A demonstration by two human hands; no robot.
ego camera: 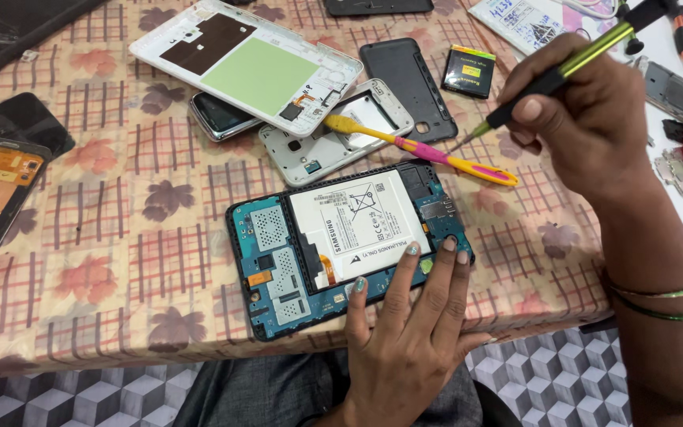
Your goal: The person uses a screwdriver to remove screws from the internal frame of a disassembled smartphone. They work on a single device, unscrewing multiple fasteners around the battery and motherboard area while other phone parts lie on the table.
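Clearly our left hand [409, 332] lies flat, fingers spread, pinning the opened blue-framed tablet with its white battery [347, 242]; light, stiff and fragile, it seems safest held by its rim. Up beyond it, our right hand [586, 119] pinches a slim green-and-black screwdriver [567, 67].

– Where is the open tablet [341, 245]?
– On the table [120, 261], at the near edge. The toothbrush [420, 150] lies behind it, and the small battery [469, 71] is farther back.
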